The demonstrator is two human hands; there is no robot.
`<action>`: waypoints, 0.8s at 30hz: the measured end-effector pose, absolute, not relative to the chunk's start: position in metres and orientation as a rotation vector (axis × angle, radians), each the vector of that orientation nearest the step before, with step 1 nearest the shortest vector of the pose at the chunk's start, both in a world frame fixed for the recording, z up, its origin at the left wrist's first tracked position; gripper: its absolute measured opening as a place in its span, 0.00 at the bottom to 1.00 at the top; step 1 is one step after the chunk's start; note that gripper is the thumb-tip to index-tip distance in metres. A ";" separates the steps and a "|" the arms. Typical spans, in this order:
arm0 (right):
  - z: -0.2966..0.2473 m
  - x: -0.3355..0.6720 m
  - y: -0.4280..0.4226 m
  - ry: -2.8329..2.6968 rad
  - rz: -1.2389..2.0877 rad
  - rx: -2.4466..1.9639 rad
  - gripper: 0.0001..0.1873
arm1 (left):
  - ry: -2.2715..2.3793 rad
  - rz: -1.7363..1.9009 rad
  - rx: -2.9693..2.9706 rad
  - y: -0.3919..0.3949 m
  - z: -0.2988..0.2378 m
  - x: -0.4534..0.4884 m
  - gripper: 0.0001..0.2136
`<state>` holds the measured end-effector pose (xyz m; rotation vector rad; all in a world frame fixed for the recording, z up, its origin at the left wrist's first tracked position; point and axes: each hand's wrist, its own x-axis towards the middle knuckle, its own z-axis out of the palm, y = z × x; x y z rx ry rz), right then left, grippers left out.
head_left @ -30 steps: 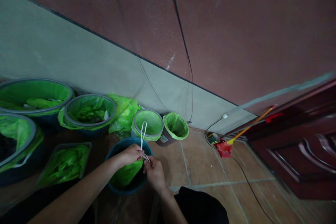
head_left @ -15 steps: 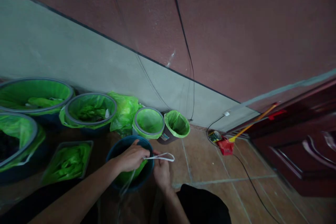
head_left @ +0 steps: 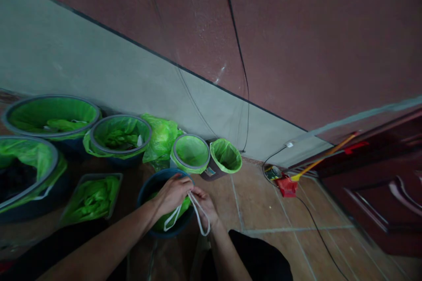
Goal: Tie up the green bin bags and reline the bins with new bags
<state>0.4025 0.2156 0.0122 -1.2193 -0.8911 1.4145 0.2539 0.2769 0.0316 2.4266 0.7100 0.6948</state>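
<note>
white drawstring (head_left: 199,219) is hanging in two loops between both hands, right over the dark blue bin (head_left: 147,186) that is standing on the tiled floor (head_left: 263,210). the left hand (head_left: 172,193) is reaching across the bin's mouth, its grip closing around the cord where the loops are meeting. one loop is dropping below it toward the green bag (head_left: 185,205) sitting inside the bin. the right hand (head_left: 207,204) is touching the left at the fingertips, its grip pinching the same cord, and the longer loop is dangling past its knuckles, outside the rim.

behind the blue bin, a small grey bin (head_left: 191,151) and a green-lined brown bin (head_left: 226,156) are standing side by side against the foot of the wall (head_left: 99,74), with a loose green bundle (head_left: 161,136) just to their left. further left, three round lined bins (head_left: 120,134) and a rectangular lined bin (head_left: 90,197) are crowding the floor.

off to the right, well apart from the hands, a red dustpan (head_left: 286,186) is lying beside a yellow broom handle (head_left: 323,156) that is leaning toward the dark red door (head_left: 379,171). a black cable (head_left: 240,61) is running down the wall.
</note>
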 end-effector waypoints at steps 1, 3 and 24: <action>0.012 0.404 0.215 -0.844 1.465 -1.218 0.14 | 0.733 0.695 2.415 0.277 0.031 0.254 0.11; 0.009 0.405 0.215 -0.788 1.503 -1.247 0.16 | 0.768 0.687 2.375 0.279 0.030 0.255 0.09; 0.039 0.415 0.207 -0.437 1.347 -1.281 0.17 | 0.896 0.642 2.026 0.284 0.037 0.258 0.08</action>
